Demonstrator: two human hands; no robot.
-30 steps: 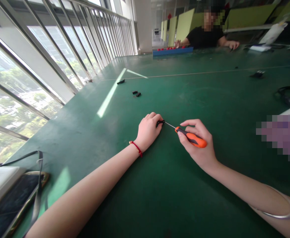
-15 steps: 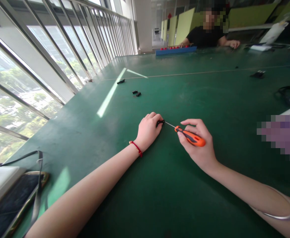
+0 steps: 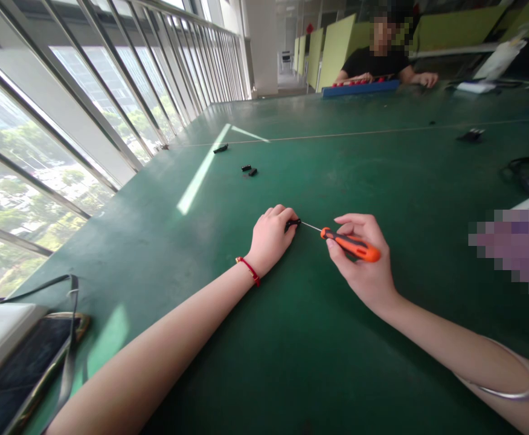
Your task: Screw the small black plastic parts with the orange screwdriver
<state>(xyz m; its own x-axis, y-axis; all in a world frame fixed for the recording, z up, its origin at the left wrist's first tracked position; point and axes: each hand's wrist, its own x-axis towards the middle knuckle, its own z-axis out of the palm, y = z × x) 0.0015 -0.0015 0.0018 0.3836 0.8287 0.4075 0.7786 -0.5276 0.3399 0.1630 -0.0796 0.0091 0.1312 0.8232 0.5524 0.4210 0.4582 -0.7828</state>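
Our left fingers (image 3: 288, 213) pinch black part (image 3: 293, 223), right fingers (image 3: 354, 218) screwdriver (image 3: 352, 243); off-axis twist may skid part toward tabletop's left edge (image 3: 147, 174).

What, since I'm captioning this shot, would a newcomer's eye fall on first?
Probably the orange-and-dark screwdriver in the right hand, right of centre, its shaft reaching toward a small black part in the left hand. Next comes the red bracelet on the left wrist. Beyond, at the far side of the green table, a long blue object lies before a person in black.
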